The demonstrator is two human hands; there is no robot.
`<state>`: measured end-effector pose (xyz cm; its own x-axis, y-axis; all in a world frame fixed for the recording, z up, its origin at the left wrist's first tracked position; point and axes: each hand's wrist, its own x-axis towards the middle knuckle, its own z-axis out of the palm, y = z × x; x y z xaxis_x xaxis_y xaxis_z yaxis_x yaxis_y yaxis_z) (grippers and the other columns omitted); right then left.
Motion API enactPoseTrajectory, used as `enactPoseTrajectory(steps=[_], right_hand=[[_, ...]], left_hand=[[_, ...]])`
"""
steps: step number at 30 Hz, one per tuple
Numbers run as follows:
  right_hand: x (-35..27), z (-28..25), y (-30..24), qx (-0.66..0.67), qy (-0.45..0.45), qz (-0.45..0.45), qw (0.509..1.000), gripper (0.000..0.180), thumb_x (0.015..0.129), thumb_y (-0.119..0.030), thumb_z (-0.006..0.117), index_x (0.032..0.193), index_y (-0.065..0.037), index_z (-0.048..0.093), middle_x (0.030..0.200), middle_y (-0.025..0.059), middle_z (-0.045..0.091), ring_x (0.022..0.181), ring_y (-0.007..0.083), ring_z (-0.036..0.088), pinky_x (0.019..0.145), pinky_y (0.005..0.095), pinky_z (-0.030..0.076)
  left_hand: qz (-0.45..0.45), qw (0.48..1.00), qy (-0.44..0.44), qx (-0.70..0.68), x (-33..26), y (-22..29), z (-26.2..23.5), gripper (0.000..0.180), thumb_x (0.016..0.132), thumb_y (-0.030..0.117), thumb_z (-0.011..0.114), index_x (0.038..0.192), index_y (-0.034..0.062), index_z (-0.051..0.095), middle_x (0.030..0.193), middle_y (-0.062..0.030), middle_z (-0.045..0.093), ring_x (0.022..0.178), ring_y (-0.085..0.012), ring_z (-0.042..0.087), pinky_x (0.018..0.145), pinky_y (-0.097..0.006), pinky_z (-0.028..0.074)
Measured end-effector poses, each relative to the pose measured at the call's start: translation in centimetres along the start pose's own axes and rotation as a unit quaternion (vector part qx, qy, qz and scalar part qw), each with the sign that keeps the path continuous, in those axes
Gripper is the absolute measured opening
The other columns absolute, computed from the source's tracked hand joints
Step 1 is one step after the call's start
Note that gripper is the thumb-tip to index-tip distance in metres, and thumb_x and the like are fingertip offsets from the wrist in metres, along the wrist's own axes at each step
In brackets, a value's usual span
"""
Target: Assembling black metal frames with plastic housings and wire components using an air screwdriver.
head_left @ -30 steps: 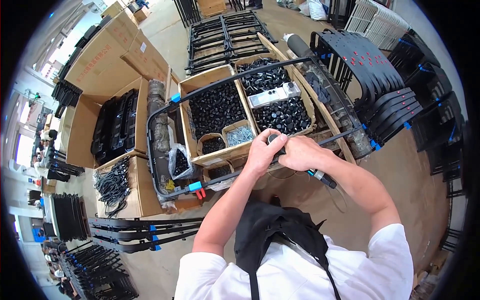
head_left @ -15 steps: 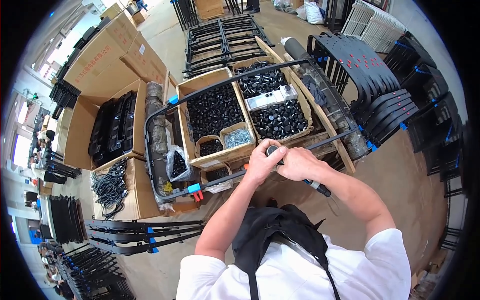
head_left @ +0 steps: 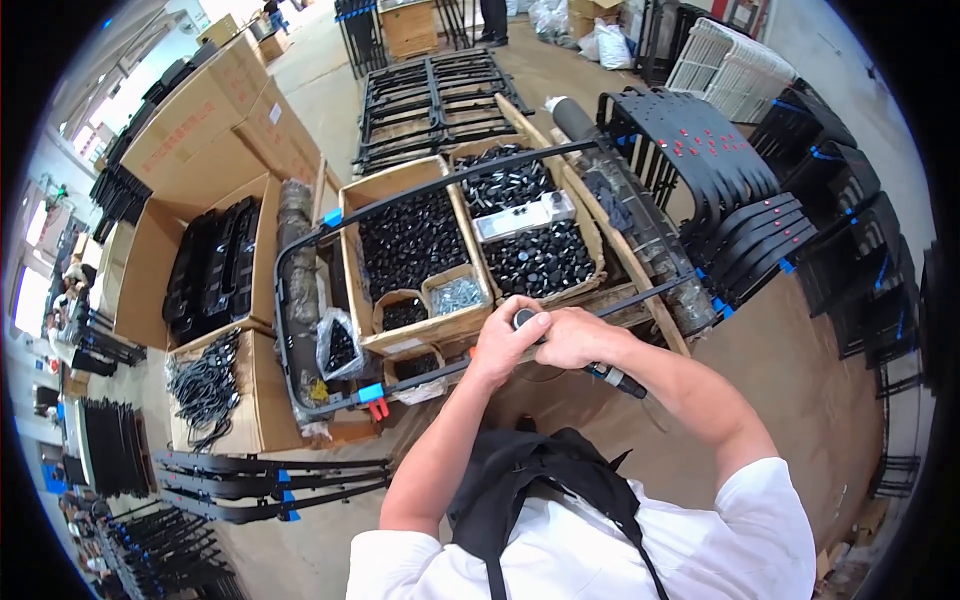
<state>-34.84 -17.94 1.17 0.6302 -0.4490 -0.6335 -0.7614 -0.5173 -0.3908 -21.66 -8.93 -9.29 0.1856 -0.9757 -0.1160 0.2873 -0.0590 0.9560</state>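
My left hand [head_left: 500, 345] is closed at the near bar of a black metal tube frame [head_left: 425, 182]. Between its fingers and thumb shows a dark, round-ended piece [head_left: 524, 319]. My right hand [head_left: 574, 340] presses up against the left, its fingers curled round a dark powered screwdriver [head_left: 622, 381]. The tool's black end sticks out below the right wrist, with a thin cord by it. Its tip is hidden by my hands. The frame lies across cardboard boxes of black plastic caps [head_left: 415, 235], just beyond my hands. A blue clip with a red part [head_left: 372, 395] sits on its near left corner.
A small box of silver screws [head_left: 456, 296] and a white device [head_left: 525, 217] sit among the caps. Wrapped rollers [head_left: 295, 240] flank the boxes. At left stand a large open carton [head_left: 140, 270] and bundled black cords [head_left: 205, 385]. Black panels [head_left: 700, 150] are stacked at right.
The view has shifted a little, so the whole scene sits slightly lower and further left. Both hands stay together at the frame's near bar, their grip much the same.
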Motion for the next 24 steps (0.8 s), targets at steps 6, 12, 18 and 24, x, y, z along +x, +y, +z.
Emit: enactPoseTrajectory(steps=[6, 12, 18, 24], right_hand=[[-1.5, -1.2, -0.5, 0.040, 0.020, -0.025, 0.999, 0.033, 0.083, -0.024, 0.065, 0.102, 0.003, 0.071, 0.091, 0.0217, 0.076, 0.089, 0.0347, 0.075, 0.078, 0.0468, 0.058], [-2.2, -5.5, -3.8, 0.035, 0.023, -0.104, 0.994, 0.047, 0.091, -0.036, 0.067, 0.124, -0.002, 0.067, 0.111, 0.0204, 0.077, 0.098, 0.0381, 0.075, 0.085, 0.0458, 0.059], [4.6, -2.8, -6.3, 0.072, 0.171, -0.158, 0.970, 0.064, 0.077, -0.028, 0.081, 0.134, -0.005, 0.062, 0.103, 0.0209, 0.077, 0.100, 0.0364, 0.076, 0.084, 0.0441, 0.060], [17.2, 4.4, -11.8, -0.146, 0.171, -0.216, 0.950, 0.068, 0.080, -0.024, 0.081, 0.139, -0.006, 0.051, 0.105, 0.0264, 0.072, 0.097, 0.0445, 0.074, 0.084, 0.0530, 0.061]], left_hand=[[0.027, 0.998, 0.047, 0.005, 0.0, 1.0, 1.3, 0.027, 0.096, 0.028, 0.080, 0.106, 0.0070, 0.067, 0.088, 0.0044, 0.061, 0.077, -0.0036, 0.054, 0.064, -0.022, 0.045], [0.190, 0.967, 0.103, 0.139, 0.2, 7.7, -0.3, 0.022, 0.090, 0.019, 0.082, 0.095, 0.0034, 0.068, 0.102, -0.0069, 0.061, 0.094, -0.0183, 0.061, 0.086, -0.033, 0.050], [0.249, 0.932, 0.176, 0.196, 1.1, 6.8, -10.7, 0.025, 0.099, 0.028, 0.072, 0.095, 0.0045, 0.064, 0.116, -0.0107, 0.057, 0.111, -0.0252, 0.054, 0.104, -0.040, 0.043], [-0.208, 0.947, 0.199, -0.140, 0.9, 0.2, -22.1, 0.053, 0.107, 0.054, 0.060, 0.117, 0.0024, 0.069, 0.101, -0.0052, 0.069, 0.093, -0.0144, 0.062, 0.083, -0.033, 0.052]])
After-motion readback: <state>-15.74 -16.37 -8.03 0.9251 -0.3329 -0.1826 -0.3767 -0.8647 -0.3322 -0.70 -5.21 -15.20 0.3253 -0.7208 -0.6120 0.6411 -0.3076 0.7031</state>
